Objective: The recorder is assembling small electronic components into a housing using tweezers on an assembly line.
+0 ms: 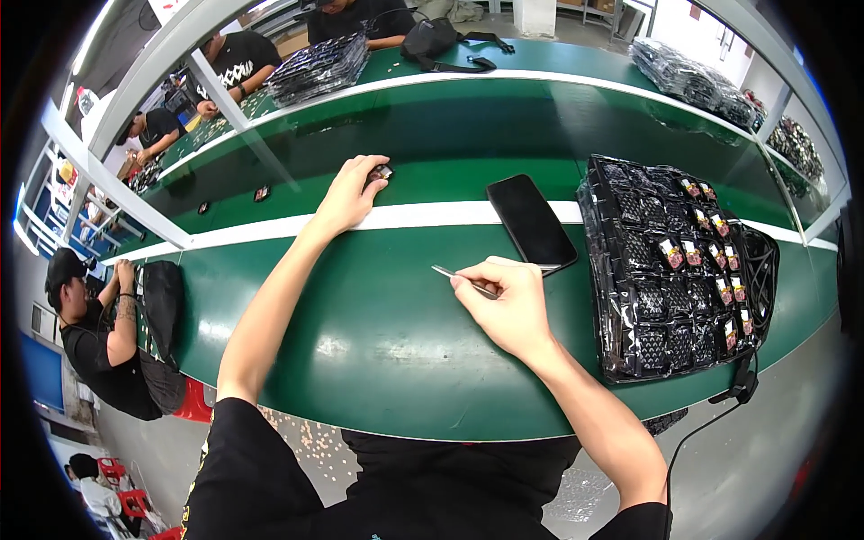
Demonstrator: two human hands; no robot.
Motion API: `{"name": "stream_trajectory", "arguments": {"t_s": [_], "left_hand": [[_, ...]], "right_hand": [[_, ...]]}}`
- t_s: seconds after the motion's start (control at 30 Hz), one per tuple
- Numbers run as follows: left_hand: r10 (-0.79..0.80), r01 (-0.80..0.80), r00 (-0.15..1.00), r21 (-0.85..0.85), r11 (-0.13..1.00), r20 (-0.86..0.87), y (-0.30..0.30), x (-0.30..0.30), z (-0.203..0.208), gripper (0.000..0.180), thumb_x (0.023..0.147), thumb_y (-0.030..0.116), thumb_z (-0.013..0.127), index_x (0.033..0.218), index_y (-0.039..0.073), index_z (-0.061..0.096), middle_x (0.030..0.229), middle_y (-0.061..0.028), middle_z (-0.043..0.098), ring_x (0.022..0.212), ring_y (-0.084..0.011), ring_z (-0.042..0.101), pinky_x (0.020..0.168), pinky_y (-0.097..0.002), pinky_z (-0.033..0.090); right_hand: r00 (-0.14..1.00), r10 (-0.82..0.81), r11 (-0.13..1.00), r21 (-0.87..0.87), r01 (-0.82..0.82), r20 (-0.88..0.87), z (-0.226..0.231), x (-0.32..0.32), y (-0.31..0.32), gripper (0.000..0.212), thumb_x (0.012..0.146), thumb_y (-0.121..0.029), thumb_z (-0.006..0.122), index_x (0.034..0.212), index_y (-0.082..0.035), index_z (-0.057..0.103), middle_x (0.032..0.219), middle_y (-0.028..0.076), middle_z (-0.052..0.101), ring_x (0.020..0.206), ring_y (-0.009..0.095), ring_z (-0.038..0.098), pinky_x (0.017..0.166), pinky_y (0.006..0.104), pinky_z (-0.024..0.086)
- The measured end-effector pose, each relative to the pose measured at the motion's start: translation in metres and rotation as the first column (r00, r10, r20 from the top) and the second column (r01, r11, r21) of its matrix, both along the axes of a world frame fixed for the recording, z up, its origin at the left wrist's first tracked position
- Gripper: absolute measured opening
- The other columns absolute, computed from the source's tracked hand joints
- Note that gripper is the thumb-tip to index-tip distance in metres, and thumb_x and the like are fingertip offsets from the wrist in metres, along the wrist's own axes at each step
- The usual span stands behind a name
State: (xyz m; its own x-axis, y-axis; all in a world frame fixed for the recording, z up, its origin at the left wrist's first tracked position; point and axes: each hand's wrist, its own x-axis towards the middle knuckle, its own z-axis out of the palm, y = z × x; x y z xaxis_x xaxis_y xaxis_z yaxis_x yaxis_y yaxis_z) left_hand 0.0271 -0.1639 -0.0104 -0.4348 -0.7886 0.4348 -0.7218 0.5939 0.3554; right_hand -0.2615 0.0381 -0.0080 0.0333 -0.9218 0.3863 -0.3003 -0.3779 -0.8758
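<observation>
My left hand (347, 198) reaches past the white rail (432, 215) onto the green belt, fingers closed around a small dark part (382, 172) with a printed face. Over the green worktop (378, 333), my right hand (508, 304) grips a pair of metal tweezers (442, 270), their tips pointing left and free of any object. Just beyond that hand a black smartphone (531, 220) lies across the rail. To its right is a stack of black plastic blister trays (630, 297); several small parts (691, 253) with pink and white marks sit in the top one's pockets.
Two more small dark parts (261, 193) lie on the belt (450, 175) to the left. A black cable (763, 279) is bundled beside the trays. Grey frame posts (216, 90) rise at left. A co-worker (99, 333) sits at the left; others work across the belt.
</observation>
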Motion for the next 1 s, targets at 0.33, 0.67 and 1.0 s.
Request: {"name": "stream_trajectory", "arguments": {"t_s": [0.33,0.67,1.0], "left_hand": [[-0.308,0.308,0.950,0.301,0.902,-0.051,0.140,-0.031,0.020,0.045,0.099,0.014,0.082,0.143,0.010,0.072,0.140,-0.0107,0.066,0.127,-0.0307,0.064,0.109,-0.0419,0.054],[-0.373,0.388,0.922,0.240,0.890,-0.106,0.135,-0.005,0.009,0.058,0.082,0.024,0.098,0.133,0.007,0.077,0.111,-0.0079,0.070,0.103,-0.0257,0.069,0.092,-0.0377,0.055],[-0.455,0.501,0.861,0.220,0.837,-0.228,0.139,-0.008,0.004,0.053,0.083,0.018,0.095,0.131,0.008,0.077,0.111,-0.0046,0.074,0.099,-0.0217,0.068,0.083,-0.0341,0.048]], "right_hand": [[0.953,-0.101,0.983,0.176,0.051,0.287,-0.004,-0.009,-0.006,0.009,0.100,-0.003,0.082,0.105,0.004,0.086,0.087,0.000,0.076,0.073,0.001,0.061,0.064,0.0187,0.045],[0.980,-0.118,0.972,0.218,0.081,0.162,0.004,-0.008,-0.002,0.012,0.101,-0.004,0.084,0.110,0.003,0.086,0.090,0.001,0.080,0.077,0.002,0.066,0.070,0.0174,0.049],[0.997,0.027,0.961,0.273,-0.045,0.071,0.015,0.003,0.015,0.013,0.097,0.005,0.084,0.110,0.004,0.085,0.084,-0.002,0.069,0.074,0.000,0.057,0.064,0.0177,0.040]]}}
